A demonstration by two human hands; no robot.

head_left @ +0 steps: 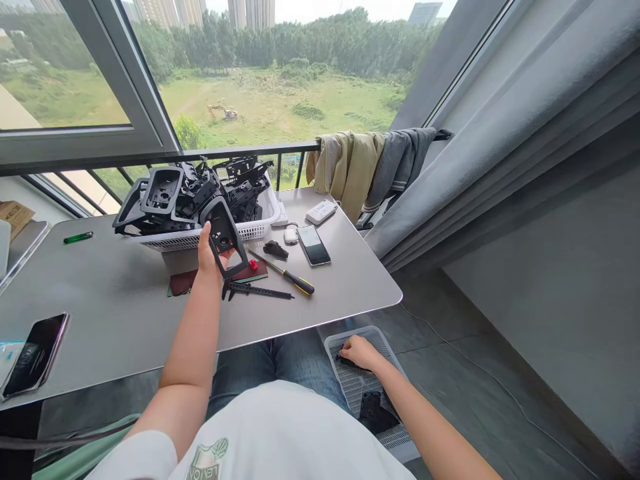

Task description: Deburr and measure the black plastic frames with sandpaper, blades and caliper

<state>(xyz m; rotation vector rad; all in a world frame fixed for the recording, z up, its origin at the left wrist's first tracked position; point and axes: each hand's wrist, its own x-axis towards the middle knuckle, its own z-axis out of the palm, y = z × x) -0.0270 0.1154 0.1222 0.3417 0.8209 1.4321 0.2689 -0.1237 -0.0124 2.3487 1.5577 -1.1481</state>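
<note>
My left hand (206, 250) is closed on the edge of a black plastic frame (229, 233), a rounded housing with a recessed middle, tilted above the table. Behind it, a white basket (175, 241) is heaped with similar black plastic parts (197, 190). Low on the right, my right hand (361, 351) reaches into a second white basket (345, 385) beside my leg. Its fingers are closed on a dark plastic part (349, 363), mostly hidden under the hand. Another black part (376, 415) lies in that basket, near my forearm.
On the grey table (120, 300) lie a caliper (260, 290), a screwdriver (300, 283), a small black piece (275, 250), a phone (314, 245), a white earphone case (291, 236) and a green pen (79, 237). Another phone (36, 353) is at left. Clothes (350, 163) hang on the railing.
</note>
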